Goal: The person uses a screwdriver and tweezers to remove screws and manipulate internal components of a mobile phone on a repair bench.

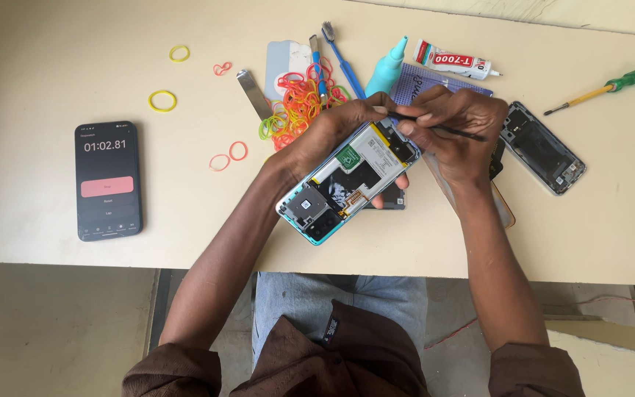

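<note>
Cream laminate table [53,59] fills the upper two thirds of the head view; its near edge runs straight across the frame just below the forearms, and the widest bare stretches lie at the far left and along the lower right.

At centre, the left hand [332,132] grasps an opened teal smartphone [350,180], back cover off, tilted with its camera end toward the lower left and raised a little over the table. The right hand [457,129] pinches a thin dark tool [442,129], whose tip meets the phone's upper end.

Counted: three phones in all — the held one, a black phone with a lit timer screen [108,180] lying flat at the left, well apart, and a stripped phone frame [543,147] at the right, just beside the right wrist. One green-handled screwdriver [604,87] lies at the upper right, one glue tube [453,60] and one teal squeeze bottle [386,70] above the hands. A heap of coloured rubber bands [299,99] sits above the left hand; two yellow bands [162,101] and three reddish ones lie loose to its left.
</note>
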